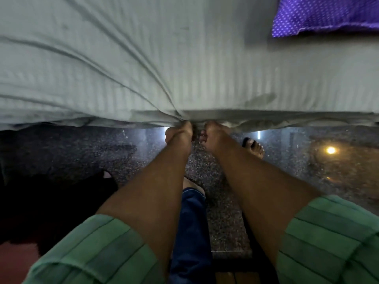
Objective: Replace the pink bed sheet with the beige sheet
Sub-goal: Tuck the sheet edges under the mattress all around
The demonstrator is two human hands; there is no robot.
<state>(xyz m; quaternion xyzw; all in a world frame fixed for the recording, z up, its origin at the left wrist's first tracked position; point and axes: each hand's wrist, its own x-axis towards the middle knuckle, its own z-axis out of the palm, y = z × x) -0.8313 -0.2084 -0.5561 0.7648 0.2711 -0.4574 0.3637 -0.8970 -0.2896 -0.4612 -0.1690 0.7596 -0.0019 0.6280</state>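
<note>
One pale striped sheet [164,58] fills the upper frame; its near hem at centre is gripped by left hand [178,133] and right hand [213,134], side by side. One purple pillow [326,14] upper right. Speckled floor [82,148] below the edge.

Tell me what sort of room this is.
Likely a bedroom: a bed under a pale sheet, a purple dotted pillow on it, and a polished speckled stone floor beside it.

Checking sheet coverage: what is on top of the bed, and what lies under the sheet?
On the beige sheet lies a purple dotted pillow. Both hands, left hand and right hand, grip its edge. Whatever lies under the sheet is covered.
</note>
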